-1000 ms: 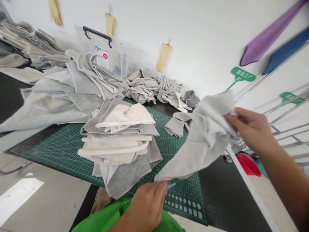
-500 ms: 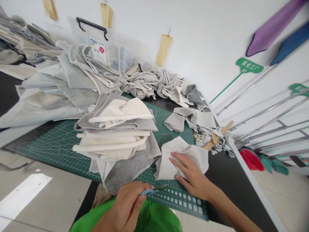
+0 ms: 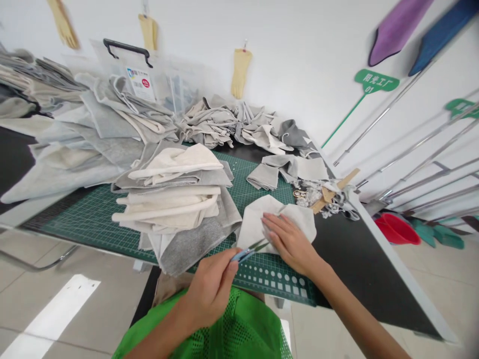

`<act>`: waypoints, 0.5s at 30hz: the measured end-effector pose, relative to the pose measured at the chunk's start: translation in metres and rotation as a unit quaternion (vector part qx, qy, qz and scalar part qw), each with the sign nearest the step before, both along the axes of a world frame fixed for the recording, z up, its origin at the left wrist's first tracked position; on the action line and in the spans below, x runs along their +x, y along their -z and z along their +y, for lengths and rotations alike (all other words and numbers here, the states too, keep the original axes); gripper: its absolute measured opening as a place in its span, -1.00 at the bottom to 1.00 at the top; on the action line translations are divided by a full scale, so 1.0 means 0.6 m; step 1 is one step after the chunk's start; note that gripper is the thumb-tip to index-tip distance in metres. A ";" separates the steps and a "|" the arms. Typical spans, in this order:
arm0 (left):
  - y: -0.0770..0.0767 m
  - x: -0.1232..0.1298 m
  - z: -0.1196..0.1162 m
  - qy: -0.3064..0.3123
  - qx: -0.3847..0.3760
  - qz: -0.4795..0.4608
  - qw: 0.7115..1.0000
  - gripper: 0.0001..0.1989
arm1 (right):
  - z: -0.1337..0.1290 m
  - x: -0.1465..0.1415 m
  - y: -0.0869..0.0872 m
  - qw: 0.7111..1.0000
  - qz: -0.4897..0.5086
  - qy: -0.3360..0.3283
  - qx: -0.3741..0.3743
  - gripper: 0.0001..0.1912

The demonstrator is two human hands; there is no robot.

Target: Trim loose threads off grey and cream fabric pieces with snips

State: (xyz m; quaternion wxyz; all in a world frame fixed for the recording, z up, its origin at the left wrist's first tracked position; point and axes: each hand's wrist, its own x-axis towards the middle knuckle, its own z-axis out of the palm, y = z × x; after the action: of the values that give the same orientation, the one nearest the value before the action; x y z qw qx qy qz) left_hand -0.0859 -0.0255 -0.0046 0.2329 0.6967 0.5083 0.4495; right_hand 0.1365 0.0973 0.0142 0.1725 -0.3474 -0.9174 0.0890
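My left hand (image 3: 216,280) is closed round a pair of blue-handled thread snips (image 3: 245,254), their narrow blades parted and pointing right over the near edge of a pale grey cloth (image 3: 256,214). My right hand (image 3: 289,243) lies flat on that cloth with its fingers stretched out, close to the blade tips. The cloth is spread, slightly creased, on a green cutting mat (image 3: 93,227). To its left rises a stack of folded cream and grey cloths (image 3: 175,199), whose lowest grey piece reaches the mat's near edge.
Behind the mat lies a heap of crumpled grey cloths (image 3: 213,124); more cloths (image 3: 101,124) pile up at left before a clear storage box (image 3: 140,82). Folded grey strips (image 3: 292,169) and thread scraps with wooden sticks (image 3: 331,194) lie at right. Metal poles (image 3: 392,114) lean on the wall.
The left hand has brought the snips up and right to the cloth's edge. The right hand's fingers have drawn together, and the cloth's near edge is pulled back from the mat.
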 end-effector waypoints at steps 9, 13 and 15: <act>-0.049 0.079 0.129 -0.024 0.054 0.053 0.997 -0.71 | -0.015 -0.030 -0.018 0.821 0.484 0.210 -0.221 -0.53; -0.028 0.108 0.143 -0.078 0.081 0.167 0.979 -0.68 | -0.003 -0.056 0.005 0.754 0.544 0.214 -0.298 -0.56; -0.017 0.108 0.139 -0.100 0.081 0.222 0.966 -0.65 | -0.001 -0.066 0.010 0.720 0.589 0.206 -0.305 -0.62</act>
State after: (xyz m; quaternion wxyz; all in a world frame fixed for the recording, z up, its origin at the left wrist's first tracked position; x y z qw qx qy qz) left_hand -0.0212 0.0579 0.0054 0.0108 0.7409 0.5766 0.3441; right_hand 0.0972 0.0969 0.0083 0.5770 -0.4393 -0.4598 0.5125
